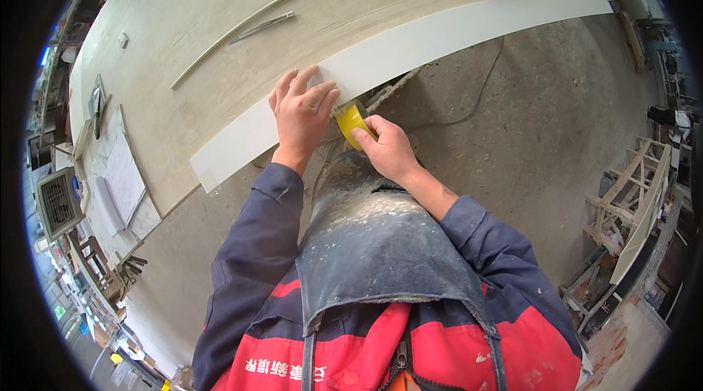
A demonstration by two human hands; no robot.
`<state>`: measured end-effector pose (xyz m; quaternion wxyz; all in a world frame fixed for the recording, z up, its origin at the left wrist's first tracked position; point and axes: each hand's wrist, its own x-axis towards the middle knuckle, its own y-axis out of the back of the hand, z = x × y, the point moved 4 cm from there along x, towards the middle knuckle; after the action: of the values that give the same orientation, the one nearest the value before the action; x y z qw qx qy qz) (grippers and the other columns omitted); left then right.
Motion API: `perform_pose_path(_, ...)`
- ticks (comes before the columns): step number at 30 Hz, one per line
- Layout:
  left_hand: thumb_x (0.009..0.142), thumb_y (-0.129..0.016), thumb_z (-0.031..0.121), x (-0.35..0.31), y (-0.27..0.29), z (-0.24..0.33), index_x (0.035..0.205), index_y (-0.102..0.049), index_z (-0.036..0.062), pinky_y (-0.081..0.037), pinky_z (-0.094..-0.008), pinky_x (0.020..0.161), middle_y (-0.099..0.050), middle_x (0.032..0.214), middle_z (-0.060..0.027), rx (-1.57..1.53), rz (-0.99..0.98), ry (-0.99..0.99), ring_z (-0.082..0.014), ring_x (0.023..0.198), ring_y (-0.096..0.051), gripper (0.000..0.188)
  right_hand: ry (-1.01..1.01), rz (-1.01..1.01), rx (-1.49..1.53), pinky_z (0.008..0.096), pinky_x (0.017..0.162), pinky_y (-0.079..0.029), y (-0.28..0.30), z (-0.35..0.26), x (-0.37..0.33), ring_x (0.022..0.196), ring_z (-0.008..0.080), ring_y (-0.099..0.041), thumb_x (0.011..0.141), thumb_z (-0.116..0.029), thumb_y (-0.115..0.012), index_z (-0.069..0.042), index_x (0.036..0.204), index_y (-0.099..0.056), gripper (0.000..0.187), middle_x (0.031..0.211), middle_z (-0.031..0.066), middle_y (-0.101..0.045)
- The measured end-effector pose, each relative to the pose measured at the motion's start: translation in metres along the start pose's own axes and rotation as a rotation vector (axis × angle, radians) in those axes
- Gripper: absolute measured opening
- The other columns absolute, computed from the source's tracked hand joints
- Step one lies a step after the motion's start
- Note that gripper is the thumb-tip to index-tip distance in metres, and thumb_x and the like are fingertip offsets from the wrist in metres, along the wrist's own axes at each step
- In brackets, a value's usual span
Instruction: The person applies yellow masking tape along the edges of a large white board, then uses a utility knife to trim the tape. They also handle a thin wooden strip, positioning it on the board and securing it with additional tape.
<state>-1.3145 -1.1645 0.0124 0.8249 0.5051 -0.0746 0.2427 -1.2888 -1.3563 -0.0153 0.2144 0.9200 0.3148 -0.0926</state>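
A long white strip (439, 36) of board lies along the near edge of the big pale worktable (183, 32). My left hand (302, 114) rests on the strip with its fingers spread and holds nothing. Just right of it, my right hand (389, 148) grips a roll of yellow tape (352, 124) between thumb and fingers. The tape roll is held upright at the strip's near edge, close to my left fingers. Whether its loose end sticks to the strip, I cannot tell.
Beyond the strip lie a thin long rod (220, 41) and a silver pen-like tool (262, 27). Paper sheets (124, 179) lie on a marbled board at left. A wooden frame (630, 190) stands at right on the concrete floor (545, 113), where a cable runs.
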Motion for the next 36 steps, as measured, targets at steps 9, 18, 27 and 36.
perform_pose_path(9,0.09,-0.08,0.041,0.015,0.005,-0.013,0.153,-0.048,0.0076,-0.032,-0.0485,0.117,-0.05,0.157,-0.0155,0.292,0.007,0.102,-0.0349,0.145,-0.043,0.078,-0.003,-0.026,0.005,0.0363,0.079,-0.053,-0.001,0.001,0.002,0.083,0.0194,-0.066,0.101,-0.027,-0.067,0.002,0.108,-0.067,0.03,0.092,0.0119,-0.072)
perform_pose_path(18,0.102,-0.061,0.042,0.077,-0.055,0.023,0.142,-0.058,0.0093,-0.029,-0.0539,0.12,-0.057,0.145,-0.0121,0.349,-0.087,-0.399,-0.0338,0.14,-0.046,0.052,0.016,-0.004,0.055,0.0448,0.08,-0.054,-0.002,0.013,0.005,0.09,0.0391,-0.07,0.097,-0.031,-0.07,0.001,0.106,-0.068,0.033,0.097,0.0218,-0.072)
perform_pose_path(27,0.099,-0.066,0.038,0.068,-0.048,0.024,0.139,-0.058,0.0094,-0.028,-0.0492,0.12,-0.056,0.141,-0.0108,0.389,-0.02,-0.495,-0.0324,0.138,-0.047,0.05,-0.038,-0.057,0.191,0.0416,0.08,-0.053,-0.008,0.017,0.004,0.086,0.0308,-0.07,0.097,-0.031,-0.071,0.001,0.108,-0.068,0.034,0.095,0.0191,-0.072)
perform_pose_path(36,0.094,-0.075,0.026,-0.046,0.003,0.04,0.125,-0.064,0.0067,-0.039,-0.0467,0.109,-0.063,0.133,-0.0138,-0.003,-0.003,-0.121,-0.0335,0.13,-0.055,0.038,-0.154,-0.199,0.514,0.0292,0.09,-0.054,-0.007,0.036,0.021,0.098,0.0118,-0.066,0.098,-0.01,-0.068,0.002,0.116,-0.069,0.021,0.108,0.0049,-0.073)
